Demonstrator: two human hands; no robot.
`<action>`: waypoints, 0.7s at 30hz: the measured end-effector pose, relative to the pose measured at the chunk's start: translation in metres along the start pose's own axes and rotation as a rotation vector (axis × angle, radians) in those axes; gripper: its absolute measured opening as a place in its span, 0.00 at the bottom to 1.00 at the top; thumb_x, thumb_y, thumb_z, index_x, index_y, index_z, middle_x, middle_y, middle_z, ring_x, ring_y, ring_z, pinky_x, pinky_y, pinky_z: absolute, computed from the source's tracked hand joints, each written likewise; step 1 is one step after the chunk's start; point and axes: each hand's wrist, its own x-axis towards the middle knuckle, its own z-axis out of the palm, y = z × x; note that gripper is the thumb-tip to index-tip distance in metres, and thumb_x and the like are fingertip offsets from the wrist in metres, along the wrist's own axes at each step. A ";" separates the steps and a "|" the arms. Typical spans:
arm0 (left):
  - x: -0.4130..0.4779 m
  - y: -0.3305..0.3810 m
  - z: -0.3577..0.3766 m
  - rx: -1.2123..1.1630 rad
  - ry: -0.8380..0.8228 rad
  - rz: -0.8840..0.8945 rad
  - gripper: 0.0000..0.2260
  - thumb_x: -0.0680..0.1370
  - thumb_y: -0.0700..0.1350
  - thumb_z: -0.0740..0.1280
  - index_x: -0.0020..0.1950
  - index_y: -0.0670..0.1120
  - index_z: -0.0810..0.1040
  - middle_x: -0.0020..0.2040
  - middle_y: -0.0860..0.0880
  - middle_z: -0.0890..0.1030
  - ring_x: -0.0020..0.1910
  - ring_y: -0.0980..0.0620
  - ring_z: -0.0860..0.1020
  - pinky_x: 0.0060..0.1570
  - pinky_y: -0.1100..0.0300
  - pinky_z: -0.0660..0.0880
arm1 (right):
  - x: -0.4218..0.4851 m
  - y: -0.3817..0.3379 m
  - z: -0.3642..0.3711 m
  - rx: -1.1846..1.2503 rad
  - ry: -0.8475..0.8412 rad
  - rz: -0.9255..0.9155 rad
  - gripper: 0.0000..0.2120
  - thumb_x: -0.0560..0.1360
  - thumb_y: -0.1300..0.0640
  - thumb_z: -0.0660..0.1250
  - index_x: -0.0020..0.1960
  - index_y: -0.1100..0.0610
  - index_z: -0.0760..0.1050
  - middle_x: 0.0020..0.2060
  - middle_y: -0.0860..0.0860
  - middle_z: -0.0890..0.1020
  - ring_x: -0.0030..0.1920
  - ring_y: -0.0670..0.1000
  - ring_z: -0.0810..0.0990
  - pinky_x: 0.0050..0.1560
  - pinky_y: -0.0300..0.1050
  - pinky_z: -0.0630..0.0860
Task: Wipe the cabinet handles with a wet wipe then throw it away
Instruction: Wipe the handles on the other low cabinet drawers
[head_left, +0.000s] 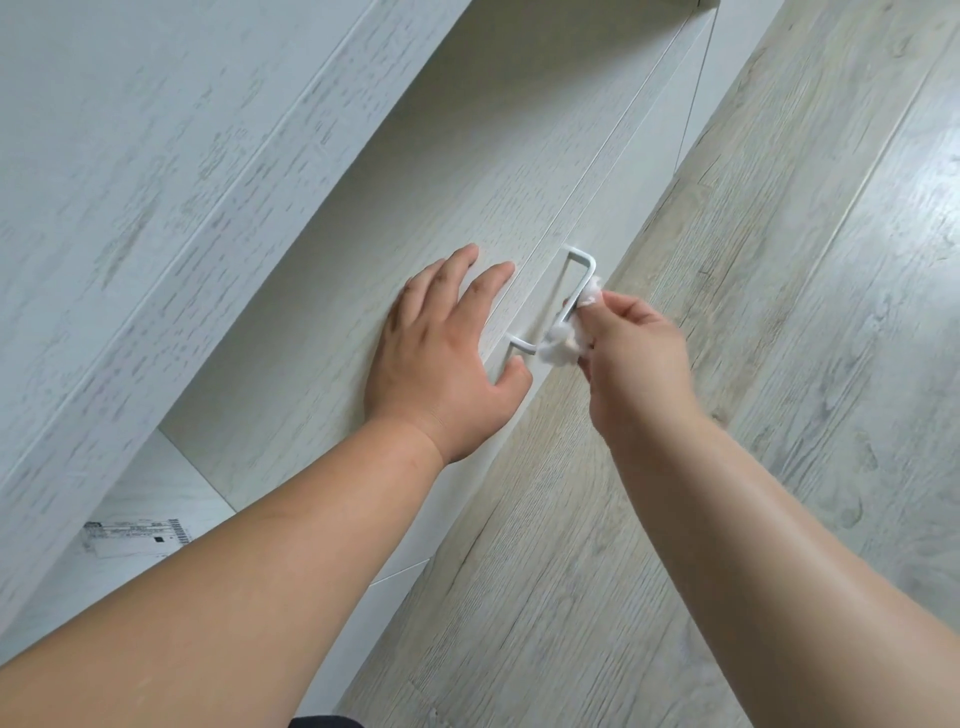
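Starting with the head view: where is the wet wipe (558, 347)? — Inspector

It is white and crumpled, bunched round the bar of the white handle (584, 258) on its lower half, touching it. — Assistant

Which hand has it, and how? — Inspector

The right hand (636, 358) pinches it, fingertips drawn together on the wipe and against the bar. The finger ends are partly hidden by the wipe. — Assistant

And the left hand (447, 358)? — Inspector

It lies flat on the cabinet front (332, 291), just beside the handle. The fingers are straight and spread and hold nothing. The thumb lies next to the handle's lower post; I cannot tell whether it touches it. — Assistant

Condition of the handle? — Inspector

It is a U-shaped bar, fixed at both ends to the pale wood-grain front. The upper end is bare and the middle is covered by the wipe. — Assistant

Anything else on record? — Inspector

The grey plank floor (810, 322) runs along the right side. A printed label (137, 535) with a barcode lies on a pale surface at the lower left, well apart from both hands. Its text is too small to read. — Assistant
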 end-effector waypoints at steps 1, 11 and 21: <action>0.000 0.000 0.000 -0.002 0.002 -0.001 0.34 0.75 0.61 0.60 0.81 0.59 0.62 0.83 0.54 0.59 0.81 0.50 0.56 0.80 0.47 0.60 | -0.007 0.008 -0.002 -0.080 -0.011 -0.032 0.07 0.78 0.54 0.74 0.44 0.55 0.82 0.37 0.51 0.87 0.38 0.49 0.83 0.43 0.49 0.80; 0.000 0.000 0.000 0.003 -0.006 -0.008 0.34 0.74 0.61 0.61 0.81 0.59 0.61 0.83 0.55 0.58 0.81 0.50 0.56 0.80 0.48 0.59 | -0.013 0.013 -0.011 -0.374 -0.035 -0.303 0.03 0.78 0.53 0.74 0.47 0.52 0.81 0.38 0.46 0.84 0.37 0.45 0.83 0.37 0.44 0.80; 0.000 0.000 0.000 -0.001 0.004 -0.008 0.35 0.73 0.62 0.60 0.81 0.58 0.62 0.83 0.55 0.59 0.81 0.49 0.57 0.79 0.47 0.60 | -0.025 0.022 -0.003 -0.222 -0.025 -0.205 0.06 0.78 0.61 0.72 0.45 0.52 0.80 0.37 0.47 0.82 0.36 0.44 0.79 0.37 0.41 0.76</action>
